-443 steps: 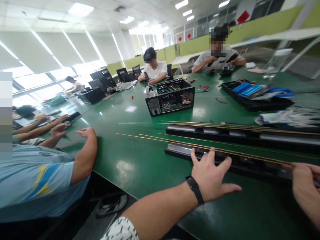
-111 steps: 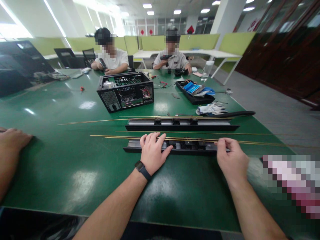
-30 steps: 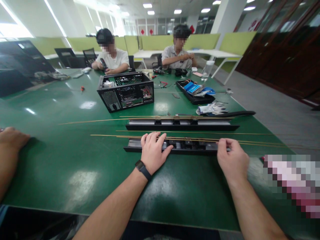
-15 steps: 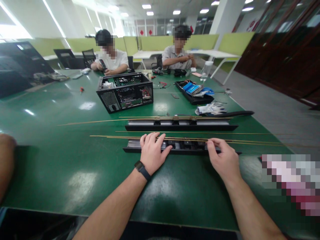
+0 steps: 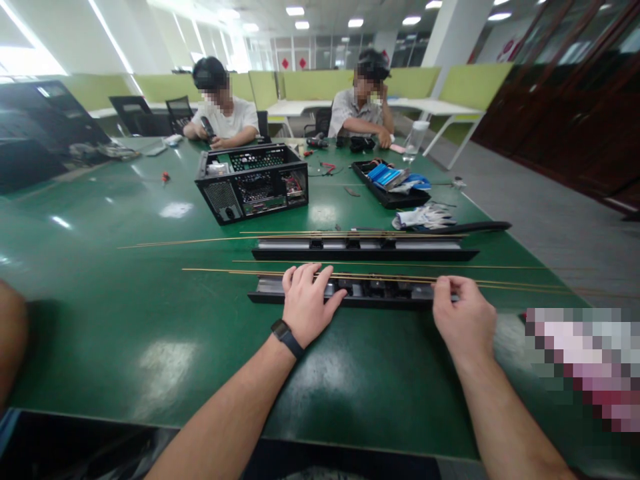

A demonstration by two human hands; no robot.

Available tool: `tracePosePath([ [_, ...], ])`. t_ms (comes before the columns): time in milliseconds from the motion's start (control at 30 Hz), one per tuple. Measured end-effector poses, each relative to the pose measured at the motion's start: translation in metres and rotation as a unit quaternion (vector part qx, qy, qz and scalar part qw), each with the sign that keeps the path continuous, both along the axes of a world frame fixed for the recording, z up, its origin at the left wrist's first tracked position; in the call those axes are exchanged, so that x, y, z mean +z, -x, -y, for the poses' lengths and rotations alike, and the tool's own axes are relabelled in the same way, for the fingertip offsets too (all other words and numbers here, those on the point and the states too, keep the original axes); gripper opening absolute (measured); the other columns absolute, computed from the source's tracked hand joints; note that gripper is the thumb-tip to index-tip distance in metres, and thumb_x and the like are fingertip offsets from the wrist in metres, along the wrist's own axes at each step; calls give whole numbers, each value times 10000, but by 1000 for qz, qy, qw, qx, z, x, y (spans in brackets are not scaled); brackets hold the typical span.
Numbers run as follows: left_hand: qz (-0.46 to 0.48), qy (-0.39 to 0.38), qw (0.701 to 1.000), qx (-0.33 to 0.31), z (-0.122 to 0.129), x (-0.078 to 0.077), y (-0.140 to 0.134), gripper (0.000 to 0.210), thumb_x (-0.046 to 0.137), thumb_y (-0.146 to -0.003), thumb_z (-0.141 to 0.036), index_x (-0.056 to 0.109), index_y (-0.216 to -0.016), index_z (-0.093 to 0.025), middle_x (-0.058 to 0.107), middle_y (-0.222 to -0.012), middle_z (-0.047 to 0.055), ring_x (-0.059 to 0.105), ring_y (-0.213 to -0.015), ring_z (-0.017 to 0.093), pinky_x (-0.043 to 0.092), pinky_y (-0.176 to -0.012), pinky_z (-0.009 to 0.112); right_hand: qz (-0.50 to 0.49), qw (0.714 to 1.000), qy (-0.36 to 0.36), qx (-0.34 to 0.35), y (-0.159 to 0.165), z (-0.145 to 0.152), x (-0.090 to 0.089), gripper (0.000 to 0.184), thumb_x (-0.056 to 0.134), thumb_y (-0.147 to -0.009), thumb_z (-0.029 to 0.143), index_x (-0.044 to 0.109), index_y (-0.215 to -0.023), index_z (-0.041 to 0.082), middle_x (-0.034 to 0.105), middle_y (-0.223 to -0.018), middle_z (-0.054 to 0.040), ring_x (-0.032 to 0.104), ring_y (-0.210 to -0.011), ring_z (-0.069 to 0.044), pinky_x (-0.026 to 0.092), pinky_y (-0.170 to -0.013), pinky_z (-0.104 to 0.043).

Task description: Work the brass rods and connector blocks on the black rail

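Over the near rail (image 5: 380,302), left hand (image 5: 310,300) lies spread; right hand (image 5: 463,313) seemingly pinches rods (image 5: 390,278).

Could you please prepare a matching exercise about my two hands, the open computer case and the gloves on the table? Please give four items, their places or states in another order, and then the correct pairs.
Column one
1. left hand
2. right hand
3. open computer case
4. gloves

Column two
A. left of the black tray
B. closed on thin golden rods
C. mostly white, beyond the far rail, towards its right end
D. spread over the near rail, dark watch on the wrist

Pairs: 1-D, 2-B, 3-A, 4-C
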State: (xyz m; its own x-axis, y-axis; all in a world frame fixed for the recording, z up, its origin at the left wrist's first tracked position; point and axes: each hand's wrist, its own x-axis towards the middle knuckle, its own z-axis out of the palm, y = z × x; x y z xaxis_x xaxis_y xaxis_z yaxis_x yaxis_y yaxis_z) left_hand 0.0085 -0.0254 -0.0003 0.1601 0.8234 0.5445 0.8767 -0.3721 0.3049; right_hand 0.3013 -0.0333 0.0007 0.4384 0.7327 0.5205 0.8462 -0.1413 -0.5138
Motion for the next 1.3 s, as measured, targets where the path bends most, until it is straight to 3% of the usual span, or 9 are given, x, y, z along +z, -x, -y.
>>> tracePosePath([
  [700, -5, 1, 1000, 1, 1, 2, -1, 456, 667, -947, -504, 654, -1324, -249, 669, -1332, 118, 568, -1286, 302, 300, -1177, 524, 7, 999, 5, -31, -1, 0, 2, 342, 481, -951, 456, 685, -978, 183, 743, -882, -134, 670, -822, -302, 471, -827, -428],
  [900, -4, 2, 1000, 5, 1, 2, 0, 451, 673, -941, -504, 658, -1320, -261, 670, -1331, 117, 570, -1284, 309, 295, -1183, 530, 13, 1000, 16, -11, 1, 3, 3, 327, 475, -972, 450, 688, -963, 202, 751, -882, -124, 689, -843, -304, 465, -823, -416],
  [1167, -6, 4, 1000, 3, 1, 2, -1, 451, 672, -944, -501, 655, -1319, -251, 668, -1333, 120, 568, -1285, 305, 294, -1172, 527, -7, 996, 4, 91, 14, 6, 5, 267, 551, -968, 451, 685, -976, 220, 773, -883, -86, 724, -879, -277, 485, -837, -378],
  [1300, -7, 3, 1000, 1, 1, 2, -1, 454, 679, -939, -498, 656, -1320, -252, 668, -1331, 122, 570, -1280, 308, 302, -1164, 532, -22, 997, -5, 70, 11, 5, 5, 273, 551, -967, 446, 692, -993, 214, 778, -906, -93, 724, -877, -275, 489, -837, -379],
])
